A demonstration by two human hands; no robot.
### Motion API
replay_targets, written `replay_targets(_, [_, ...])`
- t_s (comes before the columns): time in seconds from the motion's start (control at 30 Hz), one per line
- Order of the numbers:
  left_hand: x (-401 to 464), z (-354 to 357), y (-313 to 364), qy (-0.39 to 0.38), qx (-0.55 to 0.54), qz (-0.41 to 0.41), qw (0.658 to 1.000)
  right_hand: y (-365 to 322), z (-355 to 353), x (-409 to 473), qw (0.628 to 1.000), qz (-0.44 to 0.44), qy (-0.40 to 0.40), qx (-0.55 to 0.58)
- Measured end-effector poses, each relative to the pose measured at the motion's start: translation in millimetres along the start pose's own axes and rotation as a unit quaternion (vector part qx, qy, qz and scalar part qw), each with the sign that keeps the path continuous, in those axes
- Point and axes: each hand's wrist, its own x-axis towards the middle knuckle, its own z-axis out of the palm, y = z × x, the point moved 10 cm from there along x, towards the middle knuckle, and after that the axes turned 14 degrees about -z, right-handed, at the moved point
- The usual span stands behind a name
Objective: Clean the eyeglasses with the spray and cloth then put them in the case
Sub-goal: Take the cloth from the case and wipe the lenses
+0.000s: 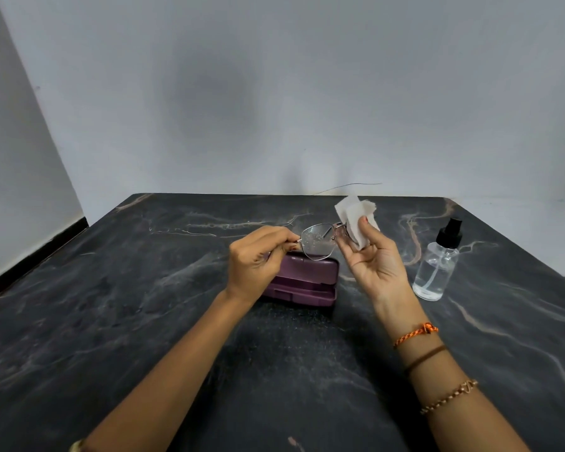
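Left hand (258, 259) pinches the eyeglasses (320, 239) by their left end above the case (302, 278), frame running sideways into the right hand (372, 256), whose grip folds the cloth (356, 213) over the far lens.

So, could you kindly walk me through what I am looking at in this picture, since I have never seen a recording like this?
There is no machine here. A person wears a camera on the head, looking forward and down, so the two bare arms reach in from the bottom. The left hand pinches one end of a pair of eyeglasses, whose near lens carries droplets. The right hand presses a white cloth around the other lens. Both are held up above a dark marbled table. On the table lie a purple case, closed, under the glasses, and a clear spray bottle with a black top, standing upright to the right.
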Motion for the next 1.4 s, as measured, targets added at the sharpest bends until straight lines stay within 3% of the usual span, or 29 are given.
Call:
replay_targets(0.43, [2, -5, 3, 0.004, 0.008, 0.01, 1.0, -11, -3, 4, 0.993, -0.041, -0.021, -0.109])
replay_targets(0.67, [1, 0, 7, -0.01, 0.01, 0.025, 1.0, -13, -12, 3, 0.991, -0.057, 0.031, -0.118])
replay_targets(1.1, [3, -6, 1, 0.009, 0.01, 0.008, 1.0, -5, 6, 0, 0.994, -0.024, -0.053, -0.094])
replay_targets(1.27, [5, -8, -2, 0.014, 0.01, -0.004, 1.0, -21, 11, 4, 0.979, -0.061, -0.093, -0.172])
replay_targets(1.4, [4, -5, 0, 0.01, 0.007, -0.003, 1.0, -31, 3, 6, 0.97, -0.082, -0.07, -0.216])
